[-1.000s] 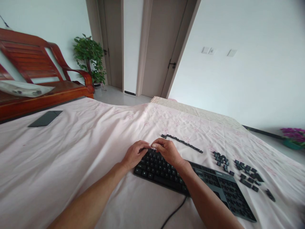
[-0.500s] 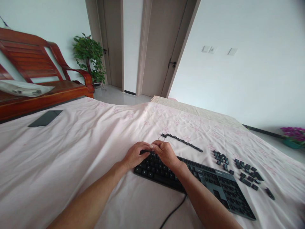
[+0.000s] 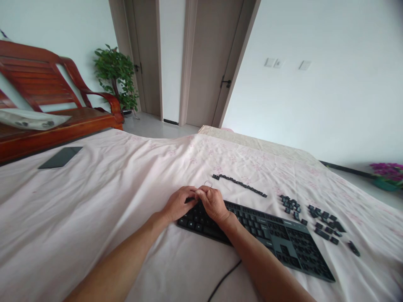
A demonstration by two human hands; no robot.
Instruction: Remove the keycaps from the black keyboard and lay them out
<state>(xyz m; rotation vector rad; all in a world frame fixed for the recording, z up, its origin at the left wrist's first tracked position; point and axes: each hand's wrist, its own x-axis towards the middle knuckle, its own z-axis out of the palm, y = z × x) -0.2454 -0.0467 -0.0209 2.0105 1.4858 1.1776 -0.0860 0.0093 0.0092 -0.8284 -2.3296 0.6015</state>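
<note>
The black keyboard [image 3: 310, 251] lies at a slant on the pink floral cloth [image 3: 132, 176] in front of you, its far-left part under your hands. Its cable [image 3: 223, 279] runs off the near edge towards you, beside your right forearm [image 3: 264, 260]. Beyond the keyboard you have a long row of keycaps [image 3: 242, 183]. To the right of that row sit a small cluster of keycaps [image 3: 289, 205] and a larger cluster of keycaps [image 3: 325, 222], with a dark oval object [image 3: 354, 248] just past them. A dark flat slab [image 3: 61, 157] lies well apart on your left. Behind it stand a red wooden bench [image 3: 40, 79] bearing a clear bag [image 3: 31, 119] and a leafy plant [image 3: 115, 69]; purple flowers [image 3: 387, 171] show at the far right.

Your right forearm crosses over the keyboard and hides some of its middle keys; your hands cover more keys at the upper left.

Your left hand [image 3: 180, 203] comes in from the lower left, back up, fingers drawn towards the thumb at the keyboard's far-left corner. You cannot tell from here whether it grips anything. Your right hand [image 3: 212, 203] reaches in from the lower right, fingers curled and pinched together against the left fingertips. A thin wire loop [image 3: 208, 183] sticks out beyond its knuckles; the loop's near end is hidden.
</note>
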